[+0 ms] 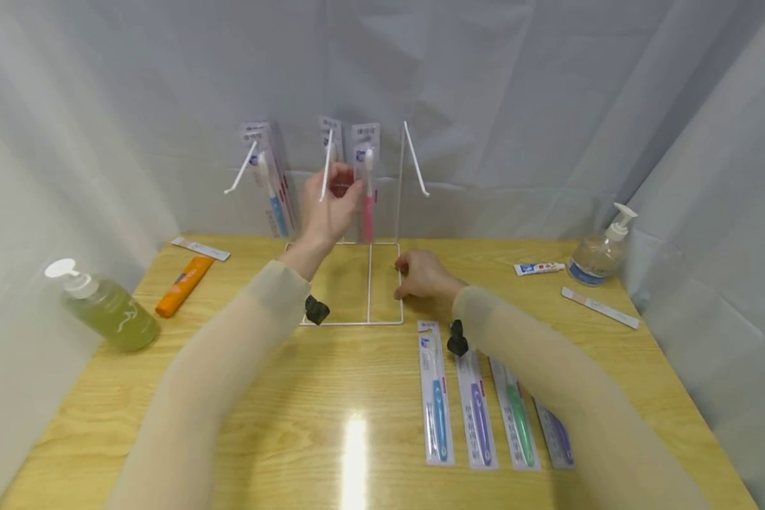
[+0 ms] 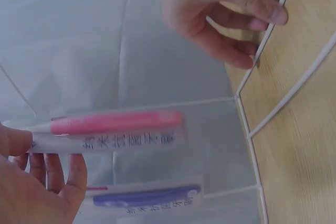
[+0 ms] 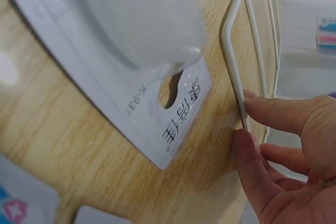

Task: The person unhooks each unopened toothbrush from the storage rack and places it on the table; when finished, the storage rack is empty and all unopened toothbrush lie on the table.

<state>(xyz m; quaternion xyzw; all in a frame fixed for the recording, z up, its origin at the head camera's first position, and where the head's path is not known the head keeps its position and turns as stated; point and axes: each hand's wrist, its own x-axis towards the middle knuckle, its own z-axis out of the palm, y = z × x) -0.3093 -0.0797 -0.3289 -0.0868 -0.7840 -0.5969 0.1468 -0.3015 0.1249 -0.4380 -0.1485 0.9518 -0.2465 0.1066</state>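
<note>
My left hand pinches the edge of a packaged pink toothbrush between thumb and fingers, upright beside the middle hook of a white wire display rack. Behind that hand, another pack is partly hidden; in the left wrist view it shows as a purple toothbrush. Packaged toothbrushes, a blue one in front, hang at the left hook. The right hook carries no pack. My right hand grips the right side wire of the rack's base between thumb and fingers.
Several packaged toothbrushes, including a blue one and a green one, lie in a row at front right. An orange tube and green pump bottle are left. A small toothpaste tube and clear pump bottle are right.
</note>
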